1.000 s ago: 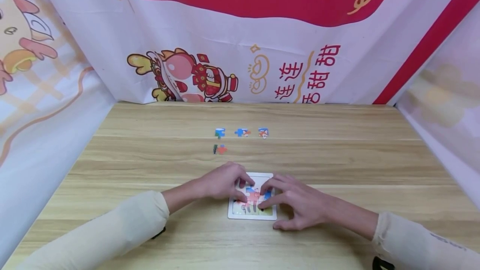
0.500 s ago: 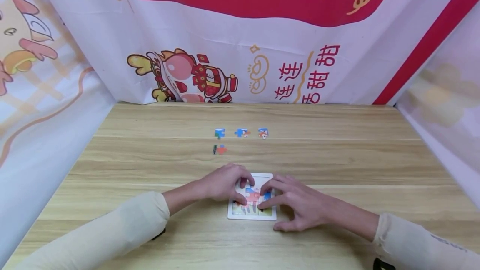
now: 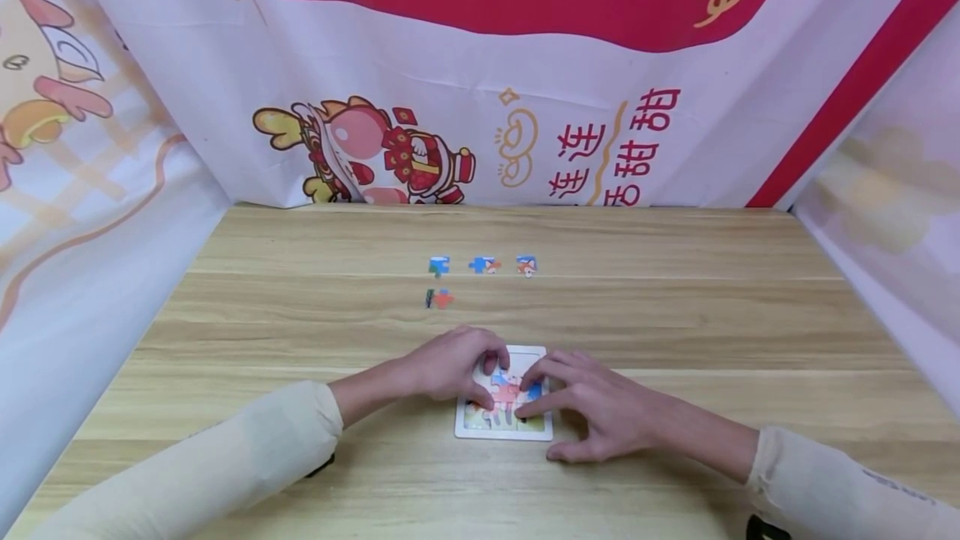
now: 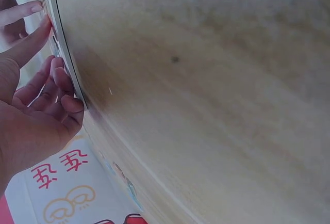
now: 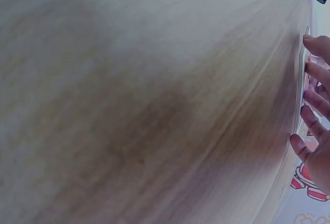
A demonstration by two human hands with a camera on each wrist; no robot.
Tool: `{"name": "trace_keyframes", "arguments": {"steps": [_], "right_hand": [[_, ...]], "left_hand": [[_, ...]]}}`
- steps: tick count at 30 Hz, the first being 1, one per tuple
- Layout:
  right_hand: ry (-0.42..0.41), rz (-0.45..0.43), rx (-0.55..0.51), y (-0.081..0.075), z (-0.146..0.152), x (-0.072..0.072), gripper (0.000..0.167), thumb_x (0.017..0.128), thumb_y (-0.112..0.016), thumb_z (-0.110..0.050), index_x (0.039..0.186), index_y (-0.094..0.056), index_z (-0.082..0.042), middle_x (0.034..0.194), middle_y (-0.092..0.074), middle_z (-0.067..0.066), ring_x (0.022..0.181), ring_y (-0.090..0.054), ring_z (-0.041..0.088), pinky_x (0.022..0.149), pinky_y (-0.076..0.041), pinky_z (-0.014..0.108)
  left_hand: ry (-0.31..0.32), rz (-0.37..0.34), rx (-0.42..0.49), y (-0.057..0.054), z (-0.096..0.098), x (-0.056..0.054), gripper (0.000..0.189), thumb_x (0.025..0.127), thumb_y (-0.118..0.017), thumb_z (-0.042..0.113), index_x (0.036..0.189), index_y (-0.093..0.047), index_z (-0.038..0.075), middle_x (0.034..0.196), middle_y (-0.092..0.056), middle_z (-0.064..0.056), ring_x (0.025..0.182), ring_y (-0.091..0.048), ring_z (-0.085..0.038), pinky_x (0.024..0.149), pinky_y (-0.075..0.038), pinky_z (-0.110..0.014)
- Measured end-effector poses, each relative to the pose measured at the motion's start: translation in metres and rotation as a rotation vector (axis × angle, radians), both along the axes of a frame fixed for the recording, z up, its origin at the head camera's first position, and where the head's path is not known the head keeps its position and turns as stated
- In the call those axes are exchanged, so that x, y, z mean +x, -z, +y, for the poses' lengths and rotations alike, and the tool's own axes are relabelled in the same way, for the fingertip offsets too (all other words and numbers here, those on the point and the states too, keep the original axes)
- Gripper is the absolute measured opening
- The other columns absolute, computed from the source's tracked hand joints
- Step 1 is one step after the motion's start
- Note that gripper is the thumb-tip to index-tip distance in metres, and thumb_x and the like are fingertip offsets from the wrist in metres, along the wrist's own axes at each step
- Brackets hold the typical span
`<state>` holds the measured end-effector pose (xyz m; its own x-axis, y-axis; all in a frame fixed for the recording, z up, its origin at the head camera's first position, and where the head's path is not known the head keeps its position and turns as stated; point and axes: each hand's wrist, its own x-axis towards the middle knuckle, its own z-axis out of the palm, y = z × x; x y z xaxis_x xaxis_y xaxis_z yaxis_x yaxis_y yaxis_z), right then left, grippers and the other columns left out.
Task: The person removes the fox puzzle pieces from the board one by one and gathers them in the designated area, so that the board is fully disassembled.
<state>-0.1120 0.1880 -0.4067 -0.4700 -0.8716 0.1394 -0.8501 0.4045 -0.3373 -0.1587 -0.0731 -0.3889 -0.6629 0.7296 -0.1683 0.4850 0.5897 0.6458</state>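
Observation:
In the head view a white-framed jigsaw board (image 3: 468, 432) lies near the table's middle front, with several pieces set in its lower part. My left hand (image 3: 453, 365) reaches in from the left, thumb and index finger holding a pink-and-blue puzzle piece (image 3: 506, 392) on the board from its edges. The other left fingers (image 4: 71, 105) are curled by the board's side in the left wrist view. From the right, my right hand (image 3: 592, 398) presses its fingertips on the pieces at the board's right part. Its thumb rests beside the frame's lower right corner.
Beyond the board lie loose pieces: a blue-and-green one (image 3: 439, 265), a blue one with a fox face (image 3: 485, 265), another fox-face one (image 3: 527, 266), and a red-orange one (image 3: 442, 299). Printed cloth (image 3: 450, 57) hangs behind the wooden table (image 3: 675, 298).
The left thumb and index finger shift very slightly on the board. The right hand stays in place, and the loose pieces have not moved.

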Motion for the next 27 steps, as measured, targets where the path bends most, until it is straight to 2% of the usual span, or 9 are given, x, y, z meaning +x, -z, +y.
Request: {"name": "trace_keyframes", "arguments": {"steps": [7, 14, 21, 27], "right_hand": [[-0.004, 0.017, 0.001, 0.0003, 0.0001, 0.0005, 0.046, 0.088, -0.077, -0.048, 0.13, -0.073, -0.029, 0.133, -0.06, -0.005, 0.123, -0.048, 0.014, 0.1, -0.045, 0.045], [0.0, 0.009, 0.0, 0.0012, 0.0003, 0.0009, 0.046, 0.089, -0.078, -0.047, 0.13, -0.073, -0.029, 0.133, -0.06, -0.005, 0.123, -0.048, 0.014, 0.1, -0.045, 0.045], [0.0, 0.008, 0.001, 0.0031, 0.0013, 0.0008, 0.046, 0.088, -0.078, -0.046, 0.131, -0.072, -0.029, 0.134, -0.059, -0.005, 0.123, -0.048, 0.015, 0.099, -0.046, 0.045], [0.0, 0.002, -0.004, 0.0031, 0.0013, 0.0009, 0.046, 0.088, -0.078, -0.045, 0.131, -0.072, -0.029, 0.134, -0.059, -0.005, 0.123, -0.048, 0.015, 0.098, -0.046, 0.045]], "left_hand": [[-0.01, -0.003, 0.01, -0.001, 0.0016, 0.0004, 0.036, 0.076, -0.094, 0.014, 0.099, -0.066, 0.013, 0.083, -0.059, 0.002, 0.078, -0.051, -0.011, 0.075, -0.045, -0.028], [-0.018, -0.022, 0.018, -0.0028, 0.0028, 0.0003, 0.036, 0.075, -0.094, 0.01, 0.098, -0.066, 0.011, 0.086, -0.06, 0.001, 0.081, -0.054, -0.014, 0.077, -0.046, -0.029], [-0.016, -0.094, 0.1, -0.0039, 0.0024, -0.0013, 0.024, 0.083, -0.083, -0.001, 0.098, -0.066, 0.008, 0.086, -0.063, 0.0, 0.078, -0.056, -0.014, 0.071, -0.049, -0.024], [-0.002, -0.114, 0.151, -0.0053, -0.0016, -0.0031, 0.022, 0.084, -0.079, -0.006, 0.095, -0.064, 0.006, 0.082, -0.062, 0.001, 0.074, -0.055, -0.009, 0.069, -0.05, -0.023]]}}
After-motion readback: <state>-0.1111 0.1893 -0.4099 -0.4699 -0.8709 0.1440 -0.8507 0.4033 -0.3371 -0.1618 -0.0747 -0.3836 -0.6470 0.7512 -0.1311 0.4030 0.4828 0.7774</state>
